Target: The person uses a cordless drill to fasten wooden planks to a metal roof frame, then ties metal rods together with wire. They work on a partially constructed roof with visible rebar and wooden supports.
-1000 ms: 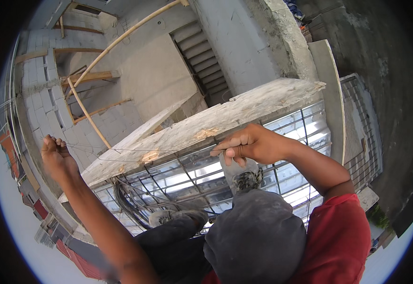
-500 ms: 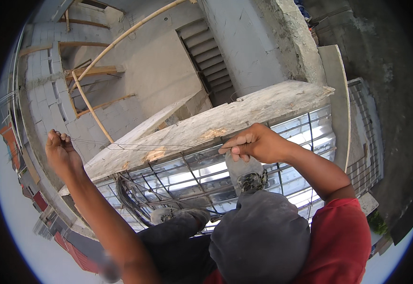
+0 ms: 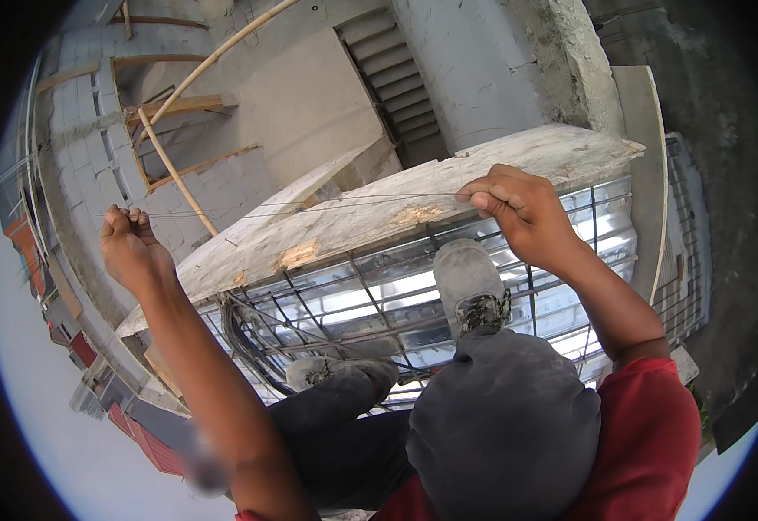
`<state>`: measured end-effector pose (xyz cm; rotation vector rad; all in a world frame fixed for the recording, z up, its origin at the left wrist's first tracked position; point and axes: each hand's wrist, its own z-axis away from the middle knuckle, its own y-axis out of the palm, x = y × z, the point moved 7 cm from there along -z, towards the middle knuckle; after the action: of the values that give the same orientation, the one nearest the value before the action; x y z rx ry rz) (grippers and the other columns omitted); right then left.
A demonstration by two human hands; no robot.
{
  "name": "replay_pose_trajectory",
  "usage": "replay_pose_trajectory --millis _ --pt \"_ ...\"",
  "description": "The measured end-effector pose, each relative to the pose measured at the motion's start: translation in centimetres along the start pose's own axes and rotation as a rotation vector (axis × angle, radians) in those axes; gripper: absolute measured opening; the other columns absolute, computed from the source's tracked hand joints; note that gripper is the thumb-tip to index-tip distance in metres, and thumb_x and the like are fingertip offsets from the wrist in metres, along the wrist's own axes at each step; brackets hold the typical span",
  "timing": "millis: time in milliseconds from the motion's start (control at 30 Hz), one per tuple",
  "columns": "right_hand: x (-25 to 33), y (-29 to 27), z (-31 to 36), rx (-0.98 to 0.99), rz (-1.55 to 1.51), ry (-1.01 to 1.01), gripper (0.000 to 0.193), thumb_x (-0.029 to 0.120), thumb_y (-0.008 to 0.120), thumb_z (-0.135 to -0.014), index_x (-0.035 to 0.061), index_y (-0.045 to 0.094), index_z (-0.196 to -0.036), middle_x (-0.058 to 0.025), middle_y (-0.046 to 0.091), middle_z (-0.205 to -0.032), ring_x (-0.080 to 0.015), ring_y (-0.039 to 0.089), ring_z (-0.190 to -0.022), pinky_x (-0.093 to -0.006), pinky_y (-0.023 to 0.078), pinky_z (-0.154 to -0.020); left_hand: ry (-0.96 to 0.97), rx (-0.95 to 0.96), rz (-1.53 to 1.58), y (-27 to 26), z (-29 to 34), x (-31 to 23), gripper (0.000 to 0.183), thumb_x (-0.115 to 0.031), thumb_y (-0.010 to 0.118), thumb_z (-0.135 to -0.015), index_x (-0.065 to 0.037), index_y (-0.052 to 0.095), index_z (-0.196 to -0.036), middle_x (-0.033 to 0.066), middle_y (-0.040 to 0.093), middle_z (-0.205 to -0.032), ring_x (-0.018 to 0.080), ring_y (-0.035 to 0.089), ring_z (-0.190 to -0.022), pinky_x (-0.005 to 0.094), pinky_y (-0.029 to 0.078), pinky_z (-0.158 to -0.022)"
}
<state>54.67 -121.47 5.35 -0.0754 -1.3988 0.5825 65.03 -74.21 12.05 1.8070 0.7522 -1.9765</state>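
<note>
Head view looks straight down past the person's knees onto a rebar mesh [image 3: 379, 304] laid over shiny metal decking [image 3: 561, 260]. Both hands are raised and hold a thin wire [image 3: 309, 207] stretched taut between them.

Left hand [image 3: 131, 247] is balled into a tight fist, out past the plank's left end with the drop to the street below it; one end of the wire runs into the fist. Right hand [image 3: 522, 213] is closed narrow, thumb and forefinger pinching the other end of the wire above the plank's right half. The wire appears as two fine strands lying close together, running almost level across the plank's length, above it and not touching it as far as can be told.

A rough wooden plank [image 3: 379, 221] lies slantwise along the far edge of the mesh, its top scarred with pale splintered patches. The right shoe [image 3: 470, 291] stands on the mesh just below the plank, beneath the right wrist. The left shoe [image 3: 335, 373] rests lower on the mesh, near a bundle of dark cables [image 3: 240, 334] at the mesh's left corner.

Beyond the plank, a concrete stair [image 3: 396, 87] descends beside a grey wall, and bamboo poles [image 3: 179, 113] lean against block walls.
</note>
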Motion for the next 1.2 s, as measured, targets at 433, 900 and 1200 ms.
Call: replay_pose_trajectory --millis 433,900,1200 --pt "-0.7 4.3 1.8 0.316 -0.638 0.383 0.022 0.024 0.057 -0.098 0.0055 0.070 -0.098 0.0021 0.056 -0.067 -0.0067 0.049 -0.062 -0.0234 0.042 -0.058 -0.257 0.180 0.107 7.5 6.3 -0.1 0.042 -0.034 0.061 -0.096 -0.002 0.056 -0.123 0.0082 0.063 -0.106 0.0155 0.061 -0.095 0.0235 0.051 -0.076" --pt "-0.9 7.5 2.1 0.321 -1.387 0.505 0.029 0.025 0.051 -0.101 -0.0024 0.061 -0.101 0.0030 0.043 -0.058 -0.0048 0.034 -0.047 -0.0211 0.031 -0.046 -0.406 0.768 -0.009 17.2 16.5 1.4 0.053 -0.023 0.071 -0.089 0.003 0.053 -0.131 0.0110 0.064 -0.101 0.0153 0.063 -0.087 0.0273 0.053 -0.079" --pt "3.5 11.5 3.0 0.673 -2.189 0.473 0.018 0.016 0.046 -0.100 0.0019 0.058 -0.102 0.0069 0.042 -0.056 -0.0022 0.035 -0.043 -0.0199 0.031 -0.043 -0.530 0.778 0.326 17.7 17.6 3.4 0.025 -0.020 0.067 -0.092 -0.004 0.059 -0.110 0.0074 0.065 -0.099 0.0142 0.063 -0.085 0.0281 0.053 -0.077"
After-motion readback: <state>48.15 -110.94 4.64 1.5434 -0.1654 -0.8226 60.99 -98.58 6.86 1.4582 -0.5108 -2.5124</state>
